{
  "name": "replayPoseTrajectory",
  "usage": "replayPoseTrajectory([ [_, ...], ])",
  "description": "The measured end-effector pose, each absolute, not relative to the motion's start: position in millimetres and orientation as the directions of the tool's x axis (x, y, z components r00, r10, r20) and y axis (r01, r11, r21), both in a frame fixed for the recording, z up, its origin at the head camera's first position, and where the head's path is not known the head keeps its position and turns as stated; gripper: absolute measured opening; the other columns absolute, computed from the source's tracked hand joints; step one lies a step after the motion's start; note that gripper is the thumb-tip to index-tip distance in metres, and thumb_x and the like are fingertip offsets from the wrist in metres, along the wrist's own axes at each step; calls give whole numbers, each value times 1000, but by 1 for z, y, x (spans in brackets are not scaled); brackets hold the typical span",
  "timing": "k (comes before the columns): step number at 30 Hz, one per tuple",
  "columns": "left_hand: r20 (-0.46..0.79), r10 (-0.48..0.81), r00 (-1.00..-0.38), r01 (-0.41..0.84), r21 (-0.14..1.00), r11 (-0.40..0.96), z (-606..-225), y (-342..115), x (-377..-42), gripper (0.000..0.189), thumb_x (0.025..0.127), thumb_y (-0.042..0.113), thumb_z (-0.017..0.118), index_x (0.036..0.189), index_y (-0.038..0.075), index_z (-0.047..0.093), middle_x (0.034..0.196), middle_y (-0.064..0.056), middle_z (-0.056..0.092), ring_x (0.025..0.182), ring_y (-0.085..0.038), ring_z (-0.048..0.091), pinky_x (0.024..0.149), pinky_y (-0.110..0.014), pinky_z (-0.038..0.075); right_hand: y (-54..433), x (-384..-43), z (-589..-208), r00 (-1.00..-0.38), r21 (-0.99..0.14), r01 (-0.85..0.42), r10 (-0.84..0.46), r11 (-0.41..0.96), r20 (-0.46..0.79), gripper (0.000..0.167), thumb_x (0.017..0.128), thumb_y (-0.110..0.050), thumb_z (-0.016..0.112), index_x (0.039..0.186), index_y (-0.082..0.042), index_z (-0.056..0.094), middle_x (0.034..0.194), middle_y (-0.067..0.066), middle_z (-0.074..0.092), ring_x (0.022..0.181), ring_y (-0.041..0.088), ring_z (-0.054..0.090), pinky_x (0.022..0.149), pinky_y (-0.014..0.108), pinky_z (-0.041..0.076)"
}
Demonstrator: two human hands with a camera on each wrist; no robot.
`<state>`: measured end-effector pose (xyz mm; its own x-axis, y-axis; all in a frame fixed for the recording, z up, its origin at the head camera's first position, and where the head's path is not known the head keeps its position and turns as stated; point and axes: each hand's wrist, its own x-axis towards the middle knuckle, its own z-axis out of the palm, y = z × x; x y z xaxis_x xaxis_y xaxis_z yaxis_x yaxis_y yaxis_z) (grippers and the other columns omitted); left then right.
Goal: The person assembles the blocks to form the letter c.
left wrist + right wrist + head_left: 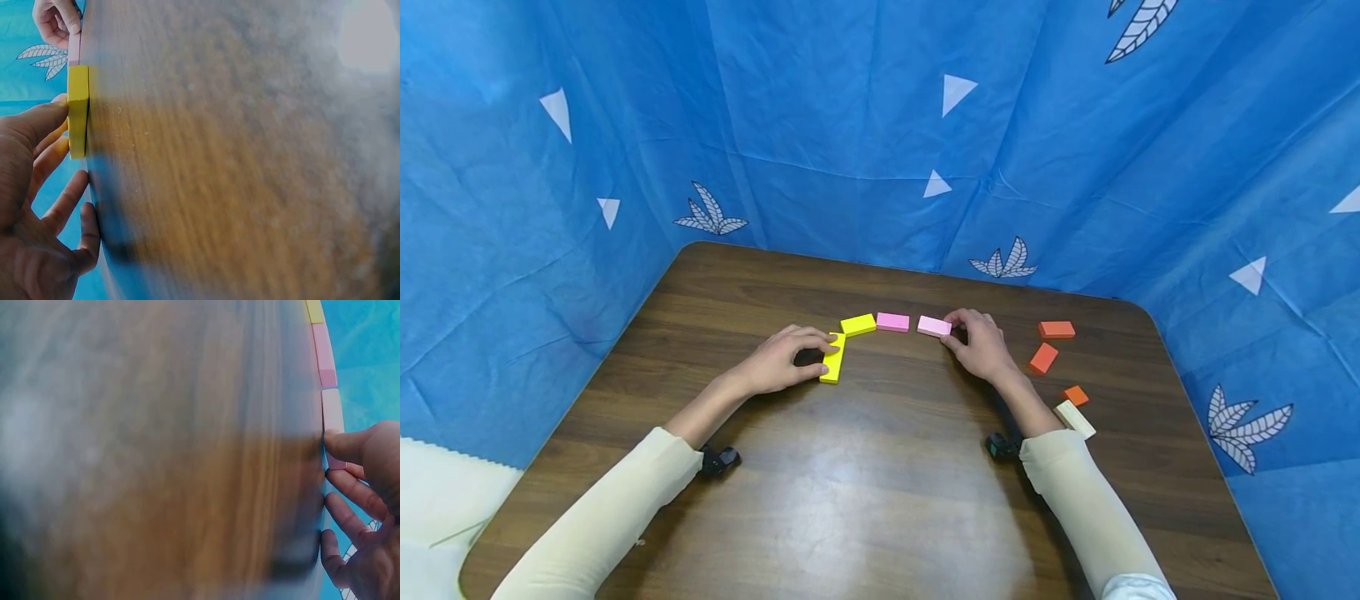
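Observation:
My left hand (775, 363) pinches a yellow block (835, 361) between thumb and fingers; the block lies flat on the table, angled toward me. Just beyond its far end lies a second yellow block (858, 324), followed to the right by a pink block (892, 322). A paler pink block (933, 327) sits further right, a small gap from the other pink one. My right hand (983, 347) grips this pale block by its right end, thumb on the near side, as the right wrist view shows too. Together the blocks form a curved row.
Three orange blocks lie to the right of my right hand: one at the back (1056, 330), one tilted below it (1043, 358), and one nearer (1076, 395) touching or close to a cream block (1075, 419). A blue patterned curtain (850, 125) hangs behind the wooden table (865, 467).

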<state>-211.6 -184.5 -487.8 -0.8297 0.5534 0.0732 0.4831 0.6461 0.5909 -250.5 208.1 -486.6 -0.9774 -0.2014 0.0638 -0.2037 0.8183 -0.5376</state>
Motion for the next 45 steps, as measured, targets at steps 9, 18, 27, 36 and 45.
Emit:
replayPoseTrajectory([
  [9, 51, 547, -835, 467, 590, 658, -489, -185, -213, 37, 101, 32, 78, 136, 19, 75, 151, -4, 66, 142, -33, 56, 118, -60, 45, 202, -251, -488, -976, -532, -212, -206, 820, 71, 35, 102, -28, 77, 130, -10, 68, 133, 15, 69, 123, 35, 54, 110, 61, 41],
  [18, 47, 543, -838, 464, 585, 665, -489, -185, -213, 38, 101, 32, 77, 136, 20, 75, 151, -4, 66, 141, -32, 56, 118, -60, 45, 198, -252, -490, -974, -537, -220, -209, 814, 83, 34, 100, -28, 80, 128, -12, 70, 130, 13, 71, 118, 34, 54, 107, 59, 42],
  [27, 56, 546, -836, 474, 577, 666, -489, -185, -212, 38, 101, 31, 77, 137, 19, 75, 151, -6, 66, 141, -34, 56, 117, -62, 45, 199, -253, -493, -970, -550, -236, -229, 801, 84, 35, 98, -27, 81, 127, -11, 70, 130, 13, 71, 122, 35, 54, 109, 61, 41],
  [36, 65, 548, -834, 478, 581, 658, -488, -184, -212, 38, 100, 29, 78, 137, 19, 75, 151, -6, 66, 140, -34, 57, 117, -62, 45, 199, -253, -492, -972, -552, -225, -220, 803, 77, 35, 99, -28, 81, 128, -12, 70, 130, 12, 71, 119, 34, 54, 108, 60, 41],
  [45, 65, 549, -833, 478, 583, 657, -488, -184, -212, 37, 100, 30, 78, 136, 21, 75, 150, -6, 67, 140, -34, 57, 117, -62, 45, 201, -252, -493, -969, -551, -239, -232, 800, 83, 37, 98, -27, 82, 129, -11, 69, 131, 13, 70, 120, 34, 54, 109, 59, 41],
])
